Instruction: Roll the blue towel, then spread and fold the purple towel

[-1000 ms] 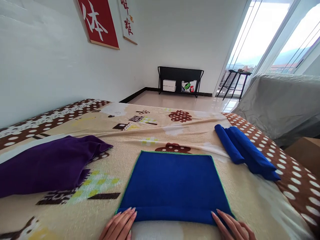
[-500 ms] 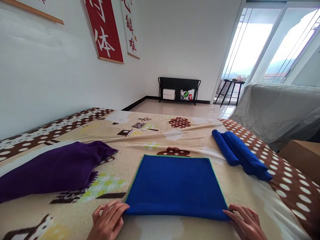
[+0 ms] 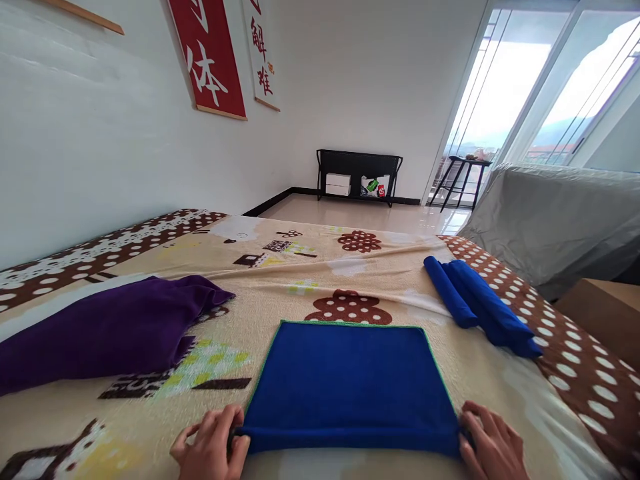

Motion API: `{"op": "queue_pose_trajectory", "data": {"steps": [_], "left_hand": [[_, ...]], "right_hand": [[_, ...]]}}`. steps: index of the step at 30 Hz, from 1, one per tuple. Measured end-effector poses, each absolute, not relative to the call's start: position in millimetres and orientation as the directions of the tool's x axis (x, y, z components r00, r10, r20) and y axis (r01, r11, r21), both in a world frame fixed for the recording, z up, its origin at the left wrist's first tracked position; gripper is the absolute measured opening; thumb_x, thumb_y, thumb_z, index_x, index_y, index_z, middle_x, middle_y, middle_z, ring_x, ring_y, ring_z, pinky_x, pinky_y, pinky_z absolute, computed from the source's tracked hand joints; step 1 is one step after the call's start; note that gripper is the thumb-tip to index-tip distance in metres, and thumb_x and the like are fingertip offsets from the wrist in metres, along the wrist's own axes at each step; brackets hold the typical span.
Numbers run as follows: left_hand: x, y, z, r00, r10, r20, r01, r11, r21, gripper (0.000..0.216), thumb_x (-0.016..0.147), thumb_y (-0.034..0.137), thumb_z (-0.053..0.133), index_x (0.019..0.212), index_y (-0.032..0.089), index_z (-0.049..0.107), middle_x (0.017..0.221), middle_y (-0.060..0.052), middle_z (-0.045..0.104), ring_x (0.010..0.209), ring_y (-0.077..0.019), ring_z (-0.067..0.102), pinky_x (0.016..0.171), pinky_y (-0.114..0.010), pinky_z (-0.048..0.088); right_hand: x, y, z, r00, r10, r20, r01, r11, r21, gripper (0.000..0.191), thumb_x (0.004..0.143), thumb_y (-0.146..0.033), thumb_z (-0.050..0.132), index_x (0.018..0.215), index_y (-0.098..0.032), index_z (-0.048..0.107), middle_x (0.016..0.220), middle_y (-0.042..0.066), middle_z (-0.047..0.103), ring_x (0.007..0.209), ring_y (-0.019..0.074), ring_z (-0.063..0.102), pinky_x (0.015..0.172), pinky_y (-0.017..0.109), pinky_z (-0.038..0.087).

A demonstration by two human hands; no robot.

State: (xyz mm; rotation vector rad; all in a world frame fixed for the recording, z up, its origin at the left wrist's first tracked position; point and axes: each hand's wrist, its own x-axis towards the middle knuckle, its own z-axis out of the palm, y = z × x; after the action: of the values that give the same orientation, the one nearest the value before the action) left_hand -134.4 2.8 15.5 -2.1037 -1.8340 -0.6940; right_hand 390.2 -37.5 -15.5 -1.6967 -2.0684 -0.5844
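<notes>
Blanket (image 3: 270, 293) bears rolled cloths (image 3: 491, 305) near its right edge; left hand (image 3: 213, 445) and right hand (image 3: 493, 443) clamp fingers on blue cloth (image 3: 353, 381).

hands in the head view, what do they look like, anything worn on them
The left hand and right hand are bare and slim-fingered, with no glove, ring or marking that I can make out. The bottom edge of the picture cuts them off, so no sleeves show.
</notes>
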Motion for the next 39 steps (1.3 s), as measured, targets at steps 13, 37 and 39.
{"op": "queue_pose_trajectory", "data": {"steps": [13,37,39], "left_hand": [[-75.2,4.3,1.1,0.499,0.638,0.587,0.857,-0.464,-0.224,0.05,0.094,0.033,0.051,0.144,0.026,0.048,0.136,0.0,0.065,0.123,-0.0165,0.06,0.111,-0.033,0.033],[-15.6,33.0,19.3,0.388,0.873,0.297,0.907,-0.419,0.047,0.052,0.099,0.035,0.037,0.151,0.028,0.035,0.154,-0.002,0.044,0.14,-0.0218,0.045,0.113,-0.047,0.038],[-47.0,36.5,15.4,0.24,0.921,0.307,0.961,-0.27,0.06,0.054,0.099,0.044,0.038,0.151,0.028,0.035,0.154,-0.004,0.043,0.141,-0.0274,0.044,0.113,-0.057,0.035]], "right_hand": [[290.7,-28.2,-13.8,-0.419,0.647,0.637,0.905,0.355,0.236,0.072,0.094,-0.044,0.051,0.156,-0.018,0.027,0.131,0.004,0.065,0.109,0.0177,0.068,0.096,0.03,0.044],[246.2,13.1,21.9,-0.31,0.933,0.183,0.927,0.34,-0.162,0.051,0.103,-0.048,0.031,0.151,-0.031,0.037,0.155,-0.002,0.036,0.142,0.0195,0.04,0.115,0.045,0.037],[284.4,14.8,12.2,-0.128,0.974,0.189,0.979,0.154,-0.133,0.055,0.102,-0.048,0.03,0.151,-0.023,0.038,0.156,0.003,0.034,0.143,0.0236,0.038,0.115,0.052,0.036]]}}
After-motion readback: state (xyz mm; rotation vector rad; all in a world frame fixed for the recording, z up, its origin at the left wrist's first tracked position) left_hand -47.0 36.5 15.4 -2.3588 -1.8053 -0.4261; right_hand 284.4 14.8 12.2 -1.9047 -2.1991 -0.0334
